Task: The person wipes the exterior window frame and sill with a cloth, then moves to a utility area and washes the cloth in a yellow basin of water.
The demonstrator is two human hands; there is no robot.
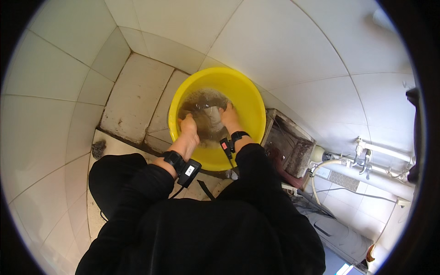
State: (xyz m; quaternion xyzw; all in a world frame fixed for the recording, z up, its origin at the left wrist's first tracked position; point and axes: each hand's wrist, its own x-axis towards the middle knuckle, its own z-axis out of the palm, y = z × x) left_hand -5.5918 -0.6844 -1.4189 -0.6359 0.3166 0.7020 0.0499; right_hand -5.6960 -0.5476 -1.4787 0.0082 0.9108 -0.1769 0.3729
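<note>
A round yellow basin (250, 98) stands on the tiled floor, filled with murky, dark water. A wet grey cloth (211, 118) lies in the water at its middle. My left hand (189, 126) is closed on the cloth's left side. My right hand (228, 116) grips its right side, fingers partly under water. Both wrists carry black bands with small devices, and both sleeves are black.
The basin sits on a raised tile step (137, 98) in a white-tiled corner. A dirty open floor recess (288, 144) lies right of the basin. White pipes and a tap (364, 158) run along the right wall. A grey scrub pad (98, 149) lies on the left.
</note>
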